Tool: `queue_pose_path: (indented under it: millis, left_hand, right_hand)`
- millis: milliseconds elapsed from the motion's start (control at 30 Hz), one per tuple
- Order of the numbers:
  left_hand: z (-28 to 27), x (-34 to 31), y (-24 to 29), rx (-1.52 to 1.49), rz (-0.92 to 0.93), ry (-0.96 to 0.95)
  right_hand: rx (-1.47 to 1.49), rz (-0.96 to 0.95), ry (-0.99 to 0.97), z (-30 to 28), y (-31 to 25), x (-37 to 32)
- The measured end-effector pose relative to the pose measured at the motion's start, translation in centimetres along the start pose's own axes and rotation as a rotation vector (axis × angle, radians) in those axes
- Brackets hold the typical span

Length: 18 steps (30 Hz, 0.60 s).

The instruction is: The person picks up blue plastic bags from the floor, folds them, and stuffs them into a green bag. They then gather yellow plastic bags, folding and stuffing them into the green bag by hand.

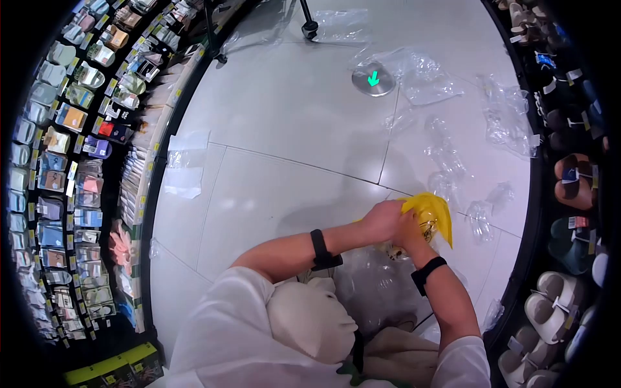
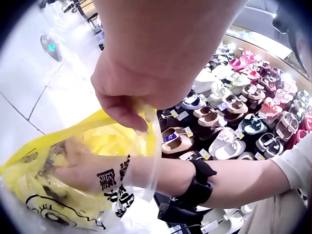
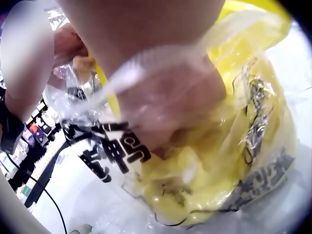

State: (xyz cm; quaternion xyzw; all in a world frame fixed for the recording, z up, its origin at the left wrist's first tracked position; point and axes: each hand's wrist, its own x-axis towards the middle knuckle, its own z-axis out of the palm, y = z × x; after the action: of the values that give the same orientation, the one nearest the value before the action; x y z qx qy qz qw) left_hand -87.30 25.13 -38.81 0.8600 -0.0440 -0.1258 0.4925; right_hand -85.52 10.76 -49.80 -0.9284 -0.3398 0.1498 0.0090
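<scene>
A yellow and clear plastic bag (image 2: 97,131) with black lettering and a line drawing sits low over the floor, its mouth upward. The left hand (image 2: 141,87) pinches its rim between thumb and curled fingers. My right hand (image 3: 170,107) reaches down through the mouth into the bag, and in the left wrist view its shape shows through the clear side. Its fingertips are hidden among yellow folds and crumpled plastic. From the head view, both hands meet at the bag, left hand (image 1: 385,220) beside right hand (image 1: 409,231). Each wrist wears a black strap.
Clear plastic wrappers (image 1: 420,77) lie scattered over the tiled floor (image 1: 278,187), and a flattened sheet (image 1: 185,165) lies at left. A round floor plate (image 1: 373,79) bears a green arrow. Shelves of packets (image 1: 81,129) line the left, slippers (image 1: 553,304) the right.
</scene>
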Motion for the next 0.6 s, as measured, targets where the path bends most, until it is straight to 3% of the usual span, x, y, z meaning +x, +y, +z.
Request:
queue_pose_path:
  millis: [33,100,167,200,233,267,367,433,500,567,600]
  left_hand:
    - [-0.4,-0.2,0.2,-0.008,0.023,0.015]
    - [-0.5,-0.5,0.1,-0.039,0.054,-0.010]
    - [-0.1,-0.3,-1.3,-0.017,0.199,0.048]
    - [0.4,-0.1,-2.0,0.042,0.242,0.056]
    - [0.7,-0.1,-2.5,0.100,0.290,0.068]
    - [0.1,-0.4,-1.1,0.049,0.167,0.011]
    - [-0.7,0.1,0.3,-0.148,-0.238,-0.092]
    - [-0.9,0.4,0.6,-0.281,-0.244,-0.049]
    - [-1.1,0.6,0.9,-0.294,-0.270,-0.058]
    - [-1.2,0.6,1.3,-0.298,-0.297,-0.071]
    - [-1.5,0.8,1.5,-0.135,-0.155,-0.001]
  right_hand:
    - [0.024,-0.005,0.089,0.5,-0.3,-0.1]
    - [0.013,0.028,0.009,1.6,-0.8,0.6]
    - [0.083,0.121,-0.123,0.8,-0.8,0.9]
    - [-0.097,0.098,-0.100,2.2,-0.7,1.0]
    - [-0.041,0.124,-0.100,2.3,-0.6,1.4]
    - [0.010,0.133,-0.014,2.7,-0.5,1.0]
    - [-0.029,0.193,-0.016,-0.2,-1.8,0.1]
    - [-0.058,0.204,-0.029,-1.5,-1.0,-0.2]
    - [-0.307,-0.003,0.152,-2.5,-0.7,-1.6]
    - [-0.312,-0.028,0.111,-5.6,-0.1,-2.9]
    - [-0.322,-0.088,0.095,-8.1,0.4,-3.2]
